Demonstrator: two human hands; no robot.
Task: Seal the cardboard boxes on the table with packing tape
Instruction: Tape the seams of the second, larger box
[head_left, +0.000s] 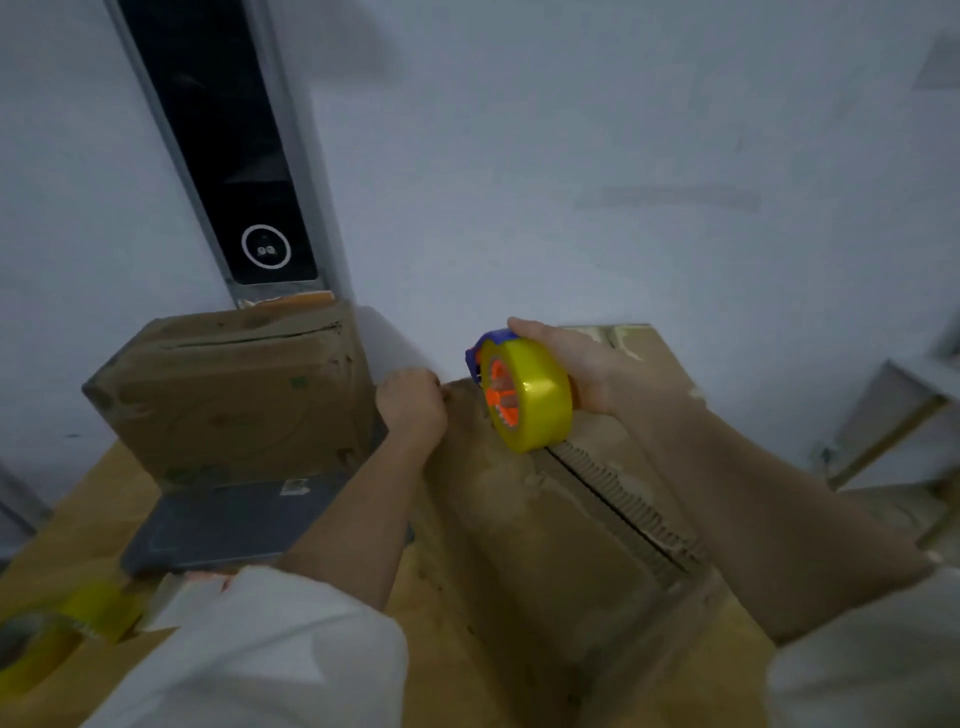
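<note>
Here the near box (545, 545), at 6 o'clock on the bench (104, 499), showed its flap seam open and untaped. The right hand (576, 364) had its grip clamped on the tape dispenser (524, 395) at the seam's far end; the left hand (413, 400) was closed at the box's far edge, on what could not be told. Taping had apparently just begun. A second box (234, 395) stood at 10 o'clock, seemingly taped. Count: two boxes, one dispenser, one spare roll (47, 644) at 8 o'clock.
</note>
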